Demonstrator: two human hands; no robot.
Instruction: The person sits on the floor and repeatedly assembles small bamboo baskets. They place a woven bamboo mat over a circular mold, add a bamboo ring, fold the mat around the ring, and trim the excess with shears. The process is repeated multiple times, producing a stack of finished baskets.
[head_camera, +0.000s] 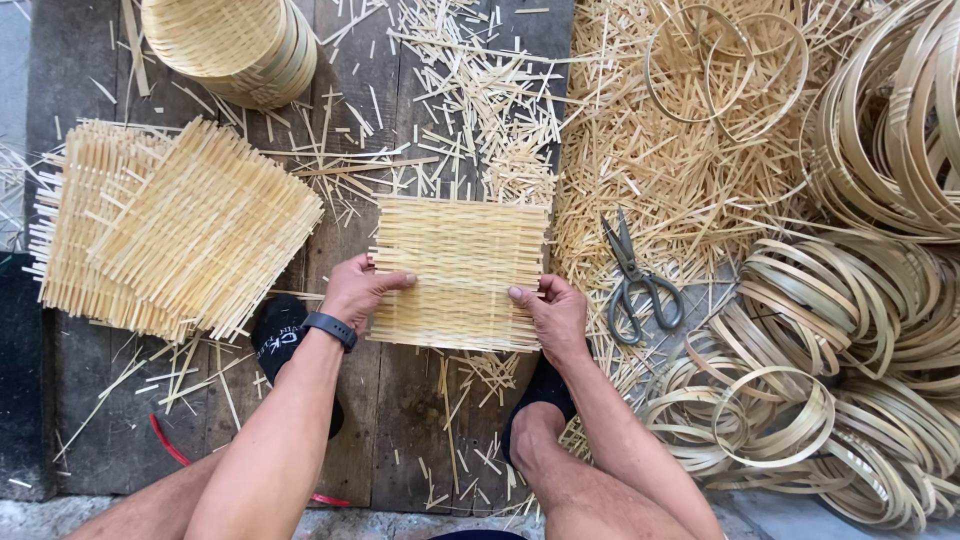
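Note:
A square woven bamboo mat (460, 270) lies flat on dark wooden boards (400, 420) in front of me. My left hand (358, 290) grips the mat's left edge, thumb on top; a black watch sits on that wrist. My right hand (550, 312) holds the mat's lower right edge, thumb pressed on its surface. Both of my feet in black socks rest on the boards just below the mat.
A stack of finished woven mats (175, 225) lies at left. A round woven basket (235, 45) stands at the top. Grey scissors (635, 285) lie right of the mat among bamboo offcuts (650, 170). Several bamboo hoops (850, 330) pile up at right.

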